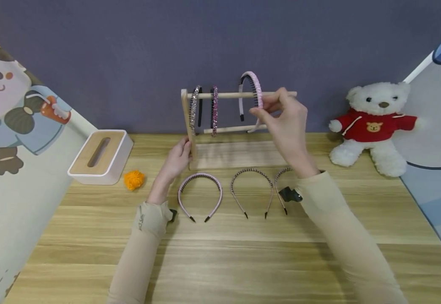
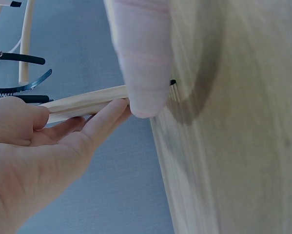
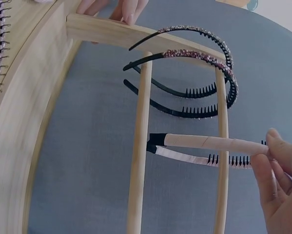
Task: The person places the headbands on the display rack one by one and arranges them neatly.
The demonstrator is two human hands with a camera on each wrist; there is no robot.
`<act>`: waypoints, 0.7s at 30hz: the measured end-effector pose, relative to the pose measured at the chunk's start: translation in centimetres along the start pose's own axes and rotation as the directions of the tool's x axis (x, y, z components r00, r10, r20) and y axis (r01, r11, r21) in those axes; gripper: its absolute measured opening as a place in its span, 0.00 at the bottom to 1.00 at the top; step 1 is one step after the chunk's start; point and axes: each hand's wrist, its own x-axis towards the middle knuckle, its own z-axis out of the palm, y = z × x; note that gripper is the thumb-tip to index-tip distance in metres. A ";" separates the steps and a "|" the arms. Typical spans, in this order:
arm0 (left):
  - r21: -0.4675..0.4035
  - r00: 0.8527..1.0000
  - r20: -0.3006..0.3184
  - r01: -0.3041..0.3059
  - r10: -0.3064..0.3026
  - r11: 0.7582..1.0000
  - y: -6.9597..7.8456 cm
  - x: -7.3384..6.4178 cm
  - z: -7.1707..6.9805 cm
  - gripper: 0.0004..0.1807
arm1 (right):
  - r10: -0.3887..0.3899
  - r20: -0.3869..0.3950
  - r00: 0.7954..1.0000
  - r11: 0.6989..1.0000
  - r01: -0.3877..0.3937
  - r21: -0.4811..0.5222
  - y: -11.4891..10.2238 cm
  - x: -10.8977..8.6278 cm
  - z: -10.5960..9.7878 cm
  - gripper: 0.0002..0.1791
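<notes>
My right hand (image 1: 287,122) pinches a pale pink headband (image 1: 259,90) between thumb and fingers. The band's loop goes around the upper rod (image 1: 230,96) of a wooden rack, and its dark-tipped ends reach the lower rod (image 3: 138,185) in the right wrist view. My left hand (image 1: 176,158) grips the rack's wooden upright (image 1: 185,105) near its foot, thumb on one side and fingers on the other in the left wrist view. A silver glittery headband (image 1: 194,105) and a pink glittery one (image 1: 215,109) hang on the rods, left of the pink band.
On the table in front of the rack base (image 1: 239,154) lie a pink headband (image 1: 200,174), a thin beaded headband (image 1: 251,170) and another, partly hidden by my right arm. A tissue box (image 1: 102,169) and orange yarn ball (image 1: 134,180) stand left; a white teddy bear (image 1: 374,126) sits right.
</notes>
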 end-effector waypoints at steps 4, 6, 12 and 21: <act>0.005 1.000 -0.006 -0.001 0.001 1.000 0.0 0.0 0.0 0.27 | 0.014 0.020 1.000 1.000 -0.015 0.010 -0.3 0.1 0.7 0.17; 0.007 1.000 -0.006 -0.002 0.002 1.000 0.0 0.1 0.0 0.27 | 0.010 0.033 0.999 1.000 -0.010 0.005 -0.4 0.1 1.0 0.17; 0.012 1.000 -0.002 -0.012 0.012 1.000 0.1 0.0 0.1 0.27 | 0.014 0.068 0.998 1.000 -0.016 0.015 -0.5 0.0 1.9 0.18; 0.025 1.000 -0.015 -0.016 0.017 1.000 -0.1 0.0 -0.1 0.26 | 0.063 0.125 0.990 0.998 -0.063 -0.007 -0.7 -0.3 2.8 0.18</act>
